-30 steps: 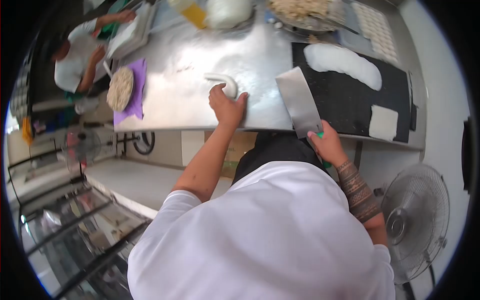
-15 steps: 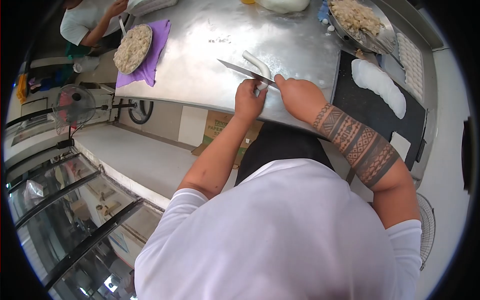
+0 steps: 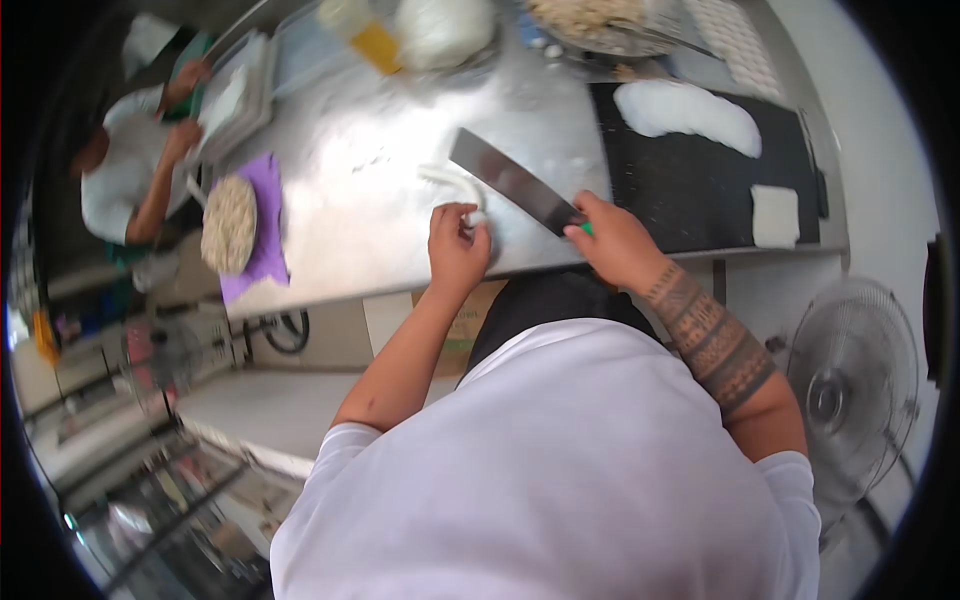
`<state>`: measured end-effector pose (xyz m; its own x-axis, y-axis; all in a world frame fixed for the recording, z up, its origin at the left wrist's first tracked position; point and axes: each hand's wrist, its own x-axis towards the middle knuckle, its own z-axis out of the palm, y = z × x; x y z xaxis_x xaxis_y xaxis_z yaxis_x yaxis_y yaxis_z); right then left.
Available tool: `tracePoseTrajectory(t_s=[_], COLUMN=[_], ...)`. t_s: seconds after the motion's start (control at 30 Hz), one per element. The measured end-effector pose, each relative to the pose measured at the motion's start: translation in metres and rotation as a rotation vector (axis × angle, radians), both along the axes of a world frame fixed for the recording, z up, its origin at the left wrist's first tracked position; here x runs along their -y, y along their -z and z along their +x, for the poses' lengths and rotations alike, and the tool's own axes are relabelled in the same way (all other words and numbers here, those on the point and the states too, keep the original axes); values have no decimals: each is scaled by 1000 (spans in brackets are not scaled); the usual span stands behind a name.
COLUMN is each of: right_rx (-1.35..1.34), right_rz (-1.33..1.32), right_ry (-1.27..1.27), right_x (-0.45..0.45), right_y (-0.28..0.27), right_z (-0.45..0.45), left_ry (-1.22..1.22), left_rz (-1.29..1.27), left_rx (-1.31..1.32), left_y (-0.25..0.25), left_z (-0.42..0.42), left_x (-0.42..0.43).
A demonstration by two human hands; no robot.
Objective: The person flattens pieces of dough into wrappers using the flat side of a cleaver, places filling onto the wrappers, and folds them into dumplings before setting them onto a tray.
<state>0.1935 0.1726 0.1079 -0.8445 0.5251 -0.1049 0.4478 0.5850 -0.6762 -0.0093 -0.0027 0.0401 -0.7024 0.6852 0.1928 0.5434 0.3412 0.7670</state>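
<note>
Right grip (image 3: 618,243) wrapped round the green handle (image 3: 587,229) of a cleaver (image 3: 508,178); it slants out over the tabletop (image 3: 345,225), just right of the pale dough rope (image 3: 457,180). Left grip (image 3: 458,250) pinching a small white piece (image 3: 477,218) at the rope's near end; can't tell if it's cut free. Tabletop's near edge passes under left wrist and right hand. Room to move: shiny metal left to the purple cloth (image 3: 265,235); black board (image 3: 670,185) right of the cleaver.

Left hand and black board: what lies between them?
The cleaver, held in the right hand, is there, over the metal table, in the head view.
</note>
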Motion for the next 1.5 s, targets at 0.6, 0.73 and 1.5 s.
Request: tracePoseTrajectory(t_s=[0.6,0.73,1.5], right_rx=[-235,-198,-123], right_rz=[-751,-494,-474], right_ry=[1230,1166,618], right_x=[62,6,-51], right_y=[81,43,82], right_z=[249,266,246], left_ry=[1337,1235,1008], left_rz=[-191,0,-17], left_rx=[-582,-759,-535], left_y=[-15,-40,-8], left_z=[122,168,157], left_x=[-216,-237,-310])
